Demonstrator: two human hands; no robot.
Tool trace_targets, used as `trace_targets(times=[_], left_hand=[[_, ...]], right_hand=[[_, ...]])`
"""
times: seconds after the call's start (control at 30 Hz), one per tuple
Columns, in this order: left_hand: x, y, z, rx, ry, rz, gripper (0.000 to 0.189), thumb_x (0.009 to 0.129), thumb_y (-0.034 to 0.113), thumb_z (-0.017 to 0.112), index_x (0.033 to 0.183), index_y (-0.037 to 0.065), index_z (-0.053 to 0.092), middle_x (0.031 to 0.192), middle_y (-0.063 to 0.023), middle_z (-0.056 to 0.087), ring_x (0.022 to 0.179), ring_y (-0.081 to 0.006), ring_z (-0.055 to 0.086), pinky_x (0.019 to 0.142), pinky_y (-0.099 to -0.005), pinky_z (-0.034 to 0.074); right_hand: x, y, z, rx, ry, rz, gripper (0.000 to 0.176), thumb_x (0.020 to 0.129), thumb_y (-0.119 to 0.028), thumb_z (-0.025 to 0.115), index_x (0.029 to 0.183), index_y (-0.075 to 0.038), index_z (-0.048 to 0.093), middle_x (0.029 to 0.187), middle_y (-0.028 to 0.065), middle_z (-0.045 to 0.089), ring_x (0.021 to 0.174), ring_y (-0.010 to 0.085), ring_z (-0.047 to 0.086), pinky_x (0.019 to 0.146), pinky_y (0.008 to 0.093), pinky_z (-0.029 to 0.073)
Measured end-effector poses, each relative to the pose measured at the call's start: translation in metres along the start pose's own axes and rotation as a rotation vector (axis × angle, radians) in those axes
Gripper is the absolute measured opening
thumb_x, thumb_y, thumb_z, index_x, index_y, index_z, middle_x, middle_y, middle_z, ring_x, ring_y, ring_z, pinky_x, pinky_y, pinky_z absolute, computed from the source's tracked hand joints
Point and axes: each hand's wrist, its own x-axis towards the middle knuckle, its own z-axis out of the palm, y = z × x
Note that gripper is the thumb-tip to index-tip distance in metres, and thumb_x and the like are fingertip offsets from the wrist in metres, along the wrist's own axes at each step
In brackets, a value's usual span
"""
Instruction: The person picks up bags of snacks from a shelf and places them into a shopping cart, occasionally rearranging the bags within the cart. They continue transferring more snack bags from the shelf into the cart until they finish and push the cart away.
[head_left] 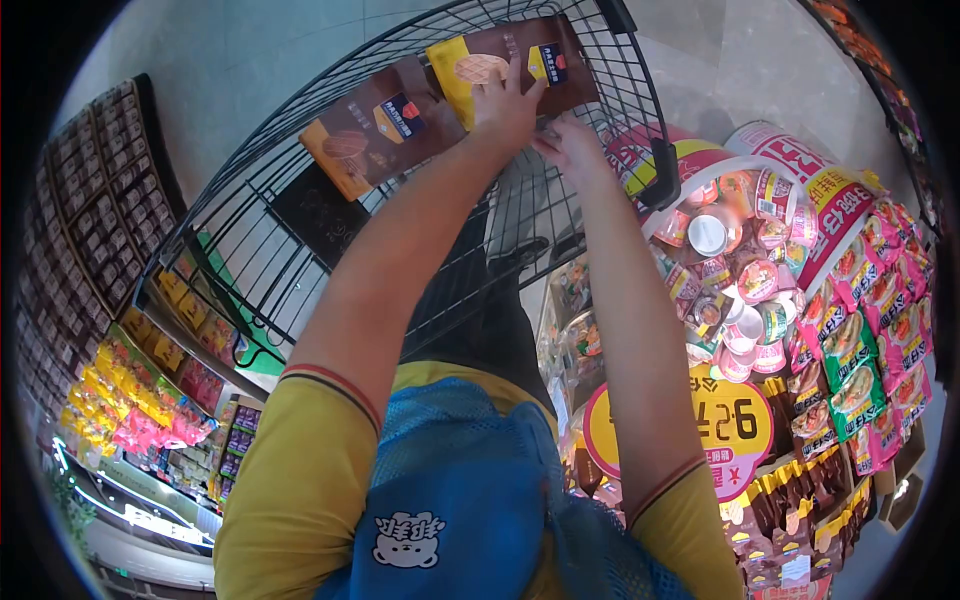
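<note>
In the upper middle of the head view, my left hand (505,108) lies on a yellow and brown snack bag (576,68) with a waffle-like picture, its fingers spread over the front. Just to the right, my right hand (574,146) is by the bag's near edge with its fingers bent together. Whether anything is between those fingers is hidden. A second snack bag (360,148), brown and orange, lies to the left under my left forearm. Both bags are in a black wire shopping cart (275,255).
A dark flat item (318,215) is at the cart's left side. To the right stand a bin of cup noodles (752,275), hanging noodle packs (858,378) and a round price sign (735,425). Snack shelves (100,210) line the left. A blue mesh vest (450,490) covers my front.
</note>
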Motion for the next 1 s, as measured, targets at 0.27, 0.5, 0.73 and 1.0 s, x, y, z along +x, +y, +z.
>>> trace_targets(times=[0.27,0.5,0.73,1.0], left_hand=[[0.007,0.011,0.009,0.126,-0.098,-0.068,0.068,0.091,0.021,0.055,0.152,0.035,0.029,0.163,-0.0135,0.011,0.144,-0.0465,0.024,0.106,-0.0630,0.031],[-0.021,-0.003,-0.004,-0.118,0.173,0.072,0.064,0.085,0.015,0.058,0.145,0.018,0.037,0.149,-0.0199,0.040,0.126,-0.0462,0.049,0.098,-0.0534,0.046],[-0.189,0.065,-0.086,-0.416,0.148,0.204,0.042,0.084,0.006,0.053,0.126,0.002,0.055,0.110,-0.0249,0.064,0.101,-0.0421,0.062,0.086,-0.0467,0.052],[-0.432,0.245,-0.163,-0.752,-0.064,0.655,0.031,0.092,0.000,0.053,0.120,0.002,0.065,0.105,-0.0171,0.070,0.090,-0.0245,0.069,0.079,-0.0309,0.052]], right_hand=[[-0.111,-0.014,-0.006,0.050,-0.015,-0.096,0.053,0.098,-0.010,0.054,0.145,0.004,0.034,0.137,0.0197,0.050,0.108,0.0254,0.062,0.091,0.0349,0.052],[-0.224,0.001,-0.017,0.100,-0.241,-0.203,0.042,0.100,-0.017,0.054,0.136,0.003,0.048,0.124,0.0158,0.063,0.097,0.0200,0.067,0.084,0.0299,0.054],[-0.372,0.066,-0.077,0.054,-0.250,-0.197,0.037,0.102,-0.018,0.050,0.135,-0.001,0.050,0.124,0.0124,0.064,0.097,0.0181,0.066,0.087,0.0297,0.053],[-0.577,0.196,-0.219,0.145,-0.198,-0.438,0.024,0.101,-0.015,0.051,0.118,0.001,0.057,0.097,0.0150,0.068,0.083,0.0192,0.066,0.074,0.0303,0.055]])
